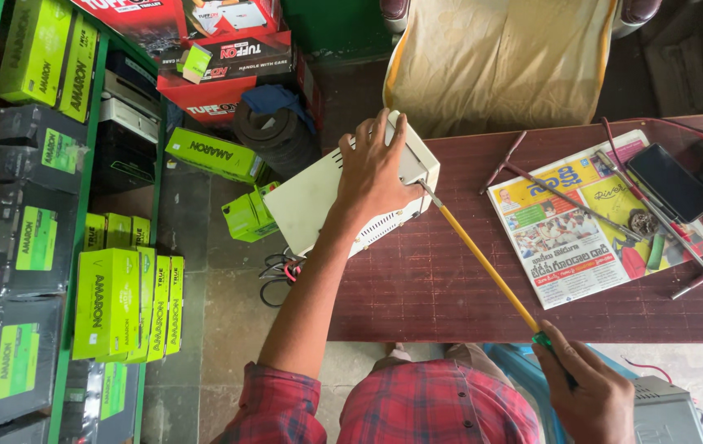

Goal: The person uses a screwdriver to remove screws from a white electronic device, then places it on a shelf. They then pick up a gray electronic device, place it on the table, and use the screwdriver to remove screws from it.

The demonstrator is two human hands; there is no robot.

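Note:
My left hand presses flat on top of a white box-shaped device with vent slots, which overhangs the left end of the dark red table. A long screwdriver with a yellow shaft and green handle is held in my right hand at the near table edge. Its tip touches the device's right corner next to my left fingers.
A newspaper lies on the table with thin metal rods, a black phone and a small round part on it. Green and black battery boxes fill shelves at left. A cloth-covered chair stands behind the table; wires hang under the device.

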